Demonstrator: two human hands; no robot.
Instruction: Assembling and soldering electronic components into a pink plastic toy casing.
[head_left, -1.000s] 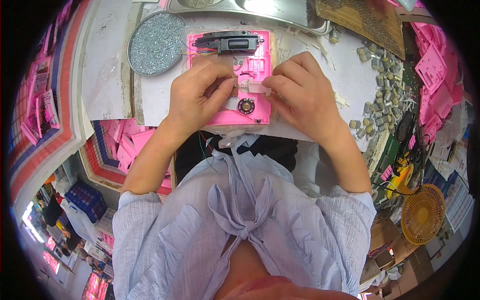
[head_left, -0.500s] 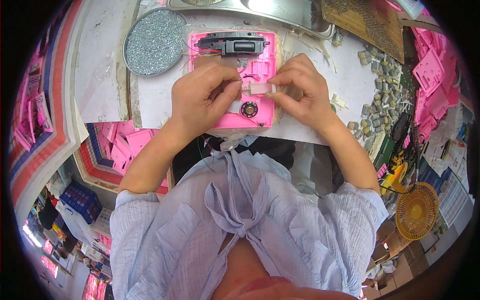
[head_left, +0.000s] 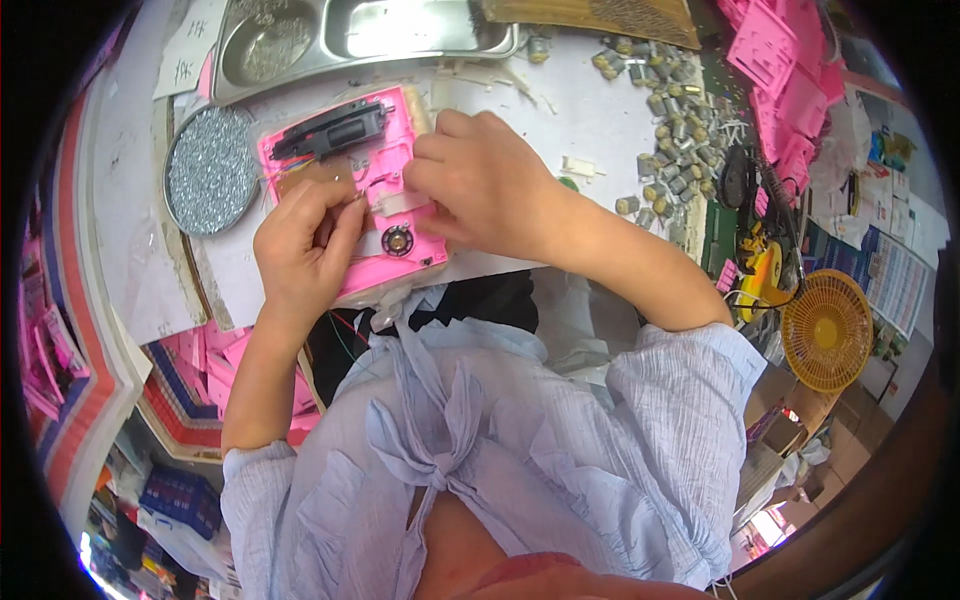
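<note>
A pink plastic housing (head_left: 405, 262) lies open on the white worktop in front of me, slightly turned. It bears a black roller-like mechanism (head_left: 345, 130), a round black speaker (head_left: 397, 240) and a pale white plastic part (head_left: 398, 203). My left hand (head_left: 312, 240) pinches over the housing's left side, thumb against forefinger. Whatever lies between those fingertips is too small to name. My right hand (head_left: 480, 180) curls over the housing's right edge, its fingers and thumb about the outer end of the white part. Thin coloured wires (head_left: 285, 172) run by the mechanism.
A round tray of small metal screws (head_left: 210, 170) stands to the left. Behind the housing is a divided steel tray (head_left: 300, 75). Several small motors (head_left: 680, 150) lie at the right, near a stack of pink panels (head_left: 770, 60) and a yellow fan (head_left: 826, 331).
The view has shifted and turned, so housing and trays appear further left and tilted. My right hand has moved more over the housing's right edge; the left hand keeps its pinch.
</note>
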